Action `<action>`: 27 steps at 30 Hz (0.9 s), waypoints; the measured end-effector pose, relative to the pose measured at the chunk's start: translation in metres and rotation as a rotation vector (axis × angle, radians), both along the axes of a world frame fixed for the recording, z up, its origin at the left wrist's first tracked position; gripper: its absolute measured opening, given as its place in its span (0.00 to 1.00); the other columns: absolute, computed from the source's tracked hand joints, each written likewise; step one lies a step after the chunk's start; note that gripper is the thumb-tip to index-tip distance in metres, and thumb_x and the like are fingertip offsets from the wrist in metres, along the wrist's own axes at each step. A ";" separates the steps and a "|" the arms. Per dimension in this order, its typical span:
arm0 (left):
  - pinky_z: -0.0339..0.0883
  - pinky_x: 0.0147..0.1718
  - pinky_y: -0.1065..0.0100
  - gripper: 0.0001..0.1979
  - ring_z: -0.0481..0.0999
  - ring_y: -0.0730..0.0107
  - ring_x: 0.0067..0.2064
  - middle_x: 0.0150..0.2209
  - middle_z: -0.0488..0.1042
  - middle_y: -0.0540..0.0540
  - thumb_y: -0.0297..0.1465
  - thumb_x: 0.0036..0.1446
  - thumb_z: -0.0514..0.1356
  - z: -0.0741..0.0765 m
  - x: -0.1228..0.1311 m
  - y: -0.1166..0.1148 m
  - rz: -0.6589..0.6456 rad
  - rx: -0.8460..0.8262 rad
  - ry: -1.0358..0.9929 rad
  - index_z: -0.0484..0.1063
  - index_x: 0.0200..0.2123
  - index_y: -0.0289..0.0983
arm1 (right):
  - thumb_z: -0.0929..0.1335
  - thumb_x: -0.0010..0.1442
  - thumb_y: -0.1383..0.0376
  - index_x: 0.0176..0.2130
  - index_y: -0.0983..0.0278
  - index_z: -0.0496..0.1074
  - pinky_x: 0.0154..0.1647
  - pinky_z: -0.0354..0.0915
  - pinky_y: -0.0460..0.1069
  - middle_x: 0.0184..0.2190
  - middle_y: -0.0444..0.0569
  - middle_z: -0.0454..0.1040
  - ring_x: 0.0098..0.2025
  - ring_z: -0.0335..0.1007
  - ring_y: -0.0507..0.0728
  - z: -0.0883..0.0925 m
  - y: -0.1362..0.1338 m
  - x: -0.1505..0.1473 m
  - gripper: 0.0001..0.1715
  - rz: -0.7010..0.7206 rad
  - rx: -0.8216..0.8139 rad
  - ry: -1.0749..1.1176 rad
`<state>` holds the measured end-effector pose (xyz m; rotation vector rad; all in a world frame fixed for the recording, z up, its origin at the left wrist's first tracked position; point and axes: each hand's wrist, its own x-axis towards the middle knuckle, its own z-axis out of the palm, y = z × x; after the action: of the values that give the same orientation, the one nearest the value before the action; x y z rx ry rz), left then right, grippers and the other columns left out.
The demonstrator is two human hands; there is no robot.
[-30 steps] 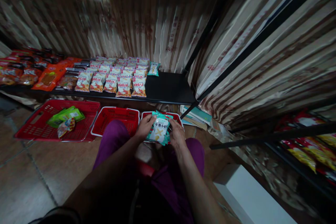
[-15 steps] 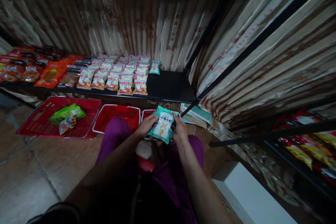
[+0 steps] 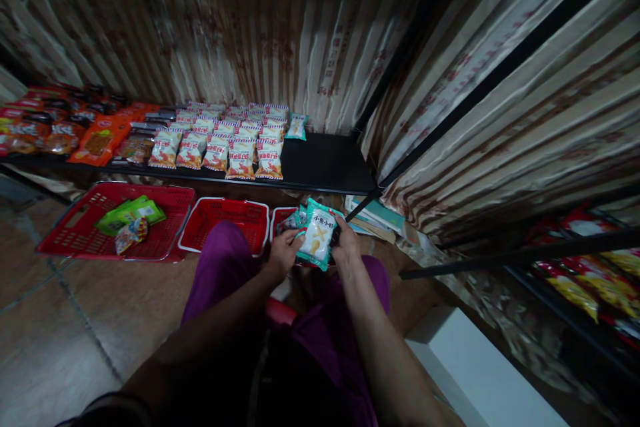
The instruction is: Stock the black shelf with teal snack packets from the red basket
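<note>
Above the person's lap, a small bundle of teal snack packets (image 3: 317,235) is held up between both hands. The left hand (image 3: 281,255) is closed on the bundle's left edge, with its fingers (image 3: 295,240) curled over the front. The right hand (image 3: 345,247) is clamped on the right edge, so neither hand's fingers are spread. The front packet is tilted slightly and shows a white panel with printed characters; how many packets lie behind it cannot be told.

Just beyond the hands, a small red basket (image 3: 281,216) is partly hidden by the bundle. A second red basket (image 3: 225,225) is set beside it, and a larger red basket (image 3: 83,230) further left, in which green packets (image 3: 132,212) are lying. All three rest on the tiled floor (image 3: 100,320).

Behind the baskets, a low black shelf (image 3: 325,163) is seen. Rows of white-and-red snack packets (image 3: 227,145) are laid out on it, with a single teal packet (image 3: 297,127) at their right end and orange packets (image 3: 100,140) to the left. A striped curtain (image 3: 260,27) hangs at the back.
</note>
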<state>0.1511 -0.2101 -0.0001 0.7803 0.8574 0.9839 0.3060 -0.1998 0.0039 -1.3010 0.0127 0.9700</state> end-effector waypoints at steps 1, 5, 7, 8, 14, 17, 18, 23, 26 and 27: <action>0.73 0.37 0.60 0.17 0.79 0.60 0.33 0.29 0.79 0.43 0.37 0.42 0.69 0.001 0.000 -0.001 -0.002 -0.004 0.002 0.75 0.35 0.33 | 0.75 0.45 0.59 0.30 0.63 0.71 0.23 0.69 0.46 0.20 0.40 0.75 0.21 0.71 0.52 0.000 0.000 0.000 0.15 0.013 -0.002 -0.012; 0.72 0.35 0.63 0.15 0.78 0.62 0.31 0.29 0.79 0.45 0.36 0.42 0.68 0.006 -0.002 0.002 0.014 -0.022 0.026 0.75 0.32 0.34 | 0.74 0.45 0.58 0.31 0.62 0.72 0.20 0.64 0.44 0.21 0.39 0.75 0.21 0.69 0.50 0.005 -0.002 0.001 0.15 0.067 -0.022 -0.060; 0.72 0.34 0.64 0.14 0.78 0.62 0.31 0.27 0.79 0.45 0.36 0.41 0.69 0.009 -0.003 0.006 0.033 -0.039 0.039 0.75 0.31 0.33 | 0.74 0.46 0.55 0.33 0.61 0.72 0.20 0.63 0.42 0.23 0.38 0.76 0.23 0.69 0.49 0.010 -0.006 -0.001 0.16 0.116 -0.016 -0.069; 0.72 0.34 0.64 0.14 0.78 0.62 0.32 0.27 0.78 0.45 0.36 0.40 0.69 0.011 -0.004 0.008 0.046 -0.050 0.044 0.75 0.30 0.33 | 0.73 0.46 0.53 0.34 0.60 0.72 0.21 0.63 0.42 0.25 0.39 0.76 0.24 0.70 0.49 0.013 -0.008 -0.003 0.17 0.146 -0.008 -0.072; 0.70 0.32 0.67 0.15 0.77 0.66 0.30 0.28 0.78 0.46 0.38 0.41 0.69 0.016 -0.007 0.017 0.132 -0.140 0.035 0.74 0.30 0.33 | 0.74 0.44 0.50 0.37 0.61 0.75 0.25 0.65 0.43 0.35 0.45 0.78 0.30 0.72 0.50 0.023 -0.037 -0.022 0.24 0.315 0.004 -0.126; 0.70 0.32 0.67 0.16 0.76 0.68 0.29 0.27 0.77 0.48 0.39 0.41 0.68 0.016 -0.008 0.020 0.144 -0.165 0.038 0.74 0.30 0.33 | 0.77 0.40 0.55 0.35 0.62 0.76 0.26 0.68 0.43 0.32 0.44 0.78 0.29 0.72 0.50 0.021 -0.049 -0.031 0.22 0.348 0.033 -0.124; 0.70 0.32 0.67 0.17 0.76 0.68 0.29 0.27 0.77 0.48 0.39 0.41 0.68 0.016 -0.008 0.020 0.148 -0.171 0.040 0.74 0.31 0.33 | 0.78 0.38 0.56 0.34 0.62 0.76 0.27 0.69 0.43 0.30 0.43 0.78 0.28 0.73 0.50 0.020 -0.052 -0.033 0.22 0.349 0.048 -0.115; 0.69 0.31 0.68 0.17 0.75 0.69 0.30 0.28 0.77 0.47 0.40 0.41 0.68 0.015 -0.005 0.019 0.133 -0.173 0.025 0.74 0.30 0.34 | 0.79 0.33 0.63 0.33 0.63 0.75 0.25 0.71 0.42 0.24 0.41 0.76 0.24 0.73 0.49 0.018 -0.055 -0.041 0.23 0.297 0.066 -0.067; 0.68 0.29 0.68 0.18 0.74 0.71 0.27 0.26 0.76 0.48 0.41 0.41 0.68 0.016 -0.004 0.018 0.123 -0.176 0.022 0.73 0.30 0.34 | 0.79 0.33 0.66 0.32 0.63 0.75 0.25 0.72 0.42 0.24 0.41 0.76 0.24 0.73 0.49 0.017 -0.055 -0.042 0.23 0.264 0.087 -0.047; 0.68 0.29 0.68 0.18 0.73 0.71 0.26 0.26 0.76 0.48 0.41 0.41 0.68 0.016 -0.004 0.018 0.122 -0.177 0.021 0.73 0.30 0.33 | 0.79 0.33 0.67 0.32 0.63 0.75 0.26 0.72 0.42 0.25 0.41 0.76 0.24 0.73 0.48 0.017 -0.055 -0.043 0.22 0.253 0.098 -0.043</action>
<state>0.1476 -0.1925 0.0154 0.5933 1.0053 0.9927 0.2633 -0.2545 0.0204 -1.2521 -0.2349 1.1419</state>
